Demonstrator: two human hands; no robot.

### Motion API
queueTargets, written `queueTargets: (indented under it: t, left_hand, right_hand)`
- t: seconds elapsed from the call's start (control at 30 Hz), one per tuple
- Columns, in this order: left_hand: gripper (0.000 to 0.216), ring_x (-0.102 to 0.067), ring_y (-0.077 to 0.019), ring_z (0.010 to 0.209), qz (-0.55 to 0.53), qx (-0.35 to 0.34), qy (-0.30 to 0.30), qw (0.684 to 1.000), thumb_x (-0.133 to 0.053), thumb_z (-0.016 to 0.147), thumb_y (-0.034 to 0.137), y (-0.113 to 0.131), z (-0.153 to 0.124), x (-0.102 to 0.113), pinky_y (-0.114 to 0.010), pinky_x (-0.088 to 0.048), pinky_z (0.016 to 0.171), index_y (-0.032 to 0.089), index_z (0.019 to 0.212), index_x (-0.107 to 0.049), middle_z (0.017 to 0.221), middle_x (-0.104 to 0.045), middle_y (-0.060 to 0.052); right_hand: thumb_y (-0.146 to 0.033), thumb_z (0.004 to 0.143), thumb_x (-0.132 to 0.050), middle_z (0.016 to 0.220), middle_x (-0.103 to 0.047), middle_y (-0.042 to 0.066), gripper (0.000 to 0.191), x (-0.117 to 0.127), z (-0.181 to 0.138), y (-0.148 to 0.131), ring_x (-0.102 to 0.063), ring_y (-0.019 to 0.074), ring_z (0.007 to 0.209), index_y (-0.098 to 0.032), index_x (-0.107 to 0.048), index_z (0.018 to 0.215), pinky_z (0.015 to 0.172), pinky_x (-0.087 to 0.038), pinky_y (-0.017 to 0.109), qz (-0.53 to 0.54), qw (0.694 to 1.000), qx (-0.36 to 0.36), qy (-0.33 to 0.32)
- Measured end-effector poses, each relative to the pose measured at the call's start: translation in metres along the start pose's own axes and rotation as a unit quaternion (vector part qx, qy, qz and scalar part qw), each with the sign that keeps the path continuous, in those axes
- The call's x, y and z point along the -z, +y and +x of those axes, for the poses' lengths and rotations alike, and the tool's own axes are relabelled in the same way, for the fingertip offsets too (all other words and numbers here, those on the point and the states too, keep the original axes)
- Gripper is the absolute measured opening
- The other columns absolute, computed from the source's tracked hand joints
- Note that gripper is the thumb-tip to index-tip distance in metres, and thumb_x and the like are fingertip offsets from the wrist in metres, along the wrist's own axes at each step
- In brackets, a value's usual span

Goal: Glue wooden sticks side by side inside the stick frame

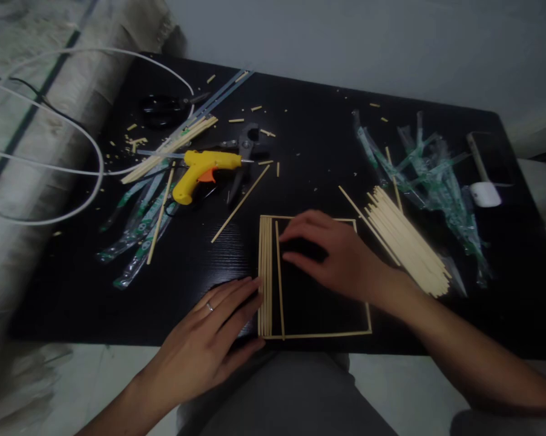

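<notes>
A square frame of thin wooden sticks [318, 335] lies on the black table near its front edge. Along its left side several chopsticks [266, 272] sit closely side by side. My left hand [213, 327], wearing a ring, is stretched out flat with its fingertips against the outer edge of that row. One loose stick [280, 284] lies slightly slanted inside the frame, a small gap from the row. Over the frame is my right hand [332, 248], its thumb and fingers apart beside the upper part of this stick. Whether they touch it, I cannot tell.
A thick pile of chopsticks [404, 242] rests on the right, near crumpled plastic wrappers [454, 194], a phone [488, 157] and a white case [485, 194]. At left are a yellow glue gun [204, 169], pliers [246, 145], scissors [164, 109], more wrappers [141, 242] and a white cable [101, 157].
</notes>
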State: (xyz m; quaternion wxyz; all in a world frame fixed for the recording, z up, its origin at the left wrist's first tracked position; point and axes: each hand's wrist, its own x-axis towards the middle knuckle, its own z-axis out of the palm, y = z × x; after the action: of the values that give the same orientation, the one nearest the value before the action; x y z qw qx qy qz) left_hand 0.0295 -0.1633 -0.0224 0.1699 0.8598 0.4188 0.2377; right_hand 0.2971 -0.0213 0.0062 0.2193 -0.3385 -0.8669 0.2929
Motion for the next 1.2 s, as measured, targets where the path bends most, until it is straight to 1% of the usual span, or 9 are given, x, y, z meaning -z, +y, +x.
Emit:
queueTargets:
  t: [0.07,0.13,0.2,0.3,0.4,0.57,0.83,1.1,1.2]
  left_hand:
    - [0.047,-0.067,-0.0313,0.144,-0.002,0.001,-0.002,1.000,-0.067,0.110,0.033,0.000,0.000,0.000,-0.048,-0.061,0.120,0.012,0.152,-0.063,0.156,-0.069,-0.017]
    - [0.050,-0.067,-0.0319,0.144,0.000,-0.001,-0.002,1.000,-0.067,0.110,0.033,0.000,0.000,0.000,-0.049,-0.062,0.119,0.012,0.154,-0.061,0.157,-0.068,-0.017]
    - [0.051,-0.066,-0.0320,0.145,0.006,-0.004,0.000,1.000,-0.067,0.110,0.033,0.000,0.000,-0.001,-0.049,-0.063,0.118,0.011,0.155,-0.060,0.158,-0.068,-0.017]
    - [0.050,-0.066,-0.0313,0.146,0.016,-0.009,0.000,1.000,-0.066,0.111,0.033,0.000,0.000,-0.001,-0.049,-0.063,0.117,0.010,0.155,-0.059,0.158,-0.067,-0.018]
    - [0.051,-0.066,-0.0319,0.146,0.023,-0.012,0.000,1.000,-0.065,0.111,0.033,0.000,0.000,-0.001,-0.050,-0.064,0.115,0.009,0.156,-0.058,0.159,-0.066,-0.019]
    - [0.053,-0.067,-0.0328,0.144,0.014,-0.006,0.003,1.000,-0.069,0.109,0.034,-0.001,-0.001,-0.001,-0.051,-0.065,0.114,0.012,0.156,-0.059,0.158,-0.067,-0.019]
    - [0.053,-0.066,-0.0323,0.145,0.006,0.003,-0.007,1.000,-0.070,0.108,0.036,-0.003,0.000,0.001,-0.051,-0.063,0.115,0.014,0.155,-0.059,0.157,-0.068,-0.018]
    - [0.056,-0.067,-0.0328,0.144,-0.014,0.018,-0.008,1.000,-0.075,0.105,0.033,0.000,0.000,0.000,-0.050,-0.059,0.119,0.017,0.156,-0.059,0.157,-0.068,-0.018]
    - [0.057,-0.067,-0.0331,0.144,-0.061,0.043,-0.013,0.997,-0.074,0.104,0.034,-0.003,0.000,0.011,-0.050,-0.061,0.116,0.022,0.158,-0.059,0.160,-0.065,-0.016]
  right_hand:
    - [-0.026,0.103,-0.080,0.125,-0.073,0.008,0.021,0.000,-0.019,-0.005,-0.074,0.0243,0.117,-0.025,-0.074,0.123,0.100,-0.065,0.044,0.008,0.998,0.013,-0.057]
    - [-0.031,0.099,-0.086,0.137,-0.069,0.012,0.038,-0.005,-0.037,-0.010,-0.070,0.0300,0.128,-0.026,-0.072,0.134,0.104,-0.065,0.052,-0.032,0.996,-0.001,-0.082]
    - [-0.039,0.097,-0.088,0.148,-0.065,0.017,0.056,-0.013,-0.049,-0.013,-0.064,0.0371,0.140,-0.026,-0.065,0.146,0.109,-0.062,0.063,-0.079,0.993,-0.010,-0.083]
    - [-0.044,0.100,-0.085,0.156,-0.062,0.019,0.065,-0.025,-0.057,-0.015,-0.057,0.0398,0.148,-0.026,-0.058,0.155,0.116,-0.056,0.068,-0.096,0.993,0.003,-0.066]
    - [-0.047,0.101,-0.083,0.158,-0.062,0.019,0.065,-0.033,-0.057,-0.015,-0.055,0.0397,0.152,-0.025,-0.056,0.156,0.119,-0.054,0.069,-0.098,0.994,0.016,-0.049]
    - [-0.053,0.106,-0.075,0.158,-0.064,0.021,0.062,-0.037,-0.053,-0.014,-0.054,0.0399,0.154,-0.017,-0.058,0.153,0.121,-0.052,0.069,-0.100,0.994,0.043,-0.030]
    - [-0.050,0.109,-0.071,0.164,-0.061,0.018,0.054,-0.038,-0.047,-0.008,-0.053,0.0377,0.157,-0.018,-0.060,0.152,0.127,-0.048,0.066,-0.108,0.992,0.059,-0.030]
    - [-0.052,0.108,-0.071,0.166,-0.058,0.022,0.059,-0.043,-0.046,-0.007,-0.050,0.0397,0.159,-0.014,-0.059,0.152,0.128,-0.047,0.066,-0.102,0.992,0.066,-0.015]
    - [-0.054,0.107,-0.072,0.167,-0.056,0.022,0.064,-0.045,-0.046,-0.006,-0.048,0.0396,0.161,-0.014,-0.056,0.155,0.130,-0.046,0.065,-0.096,0.993,0.065,-0.013]
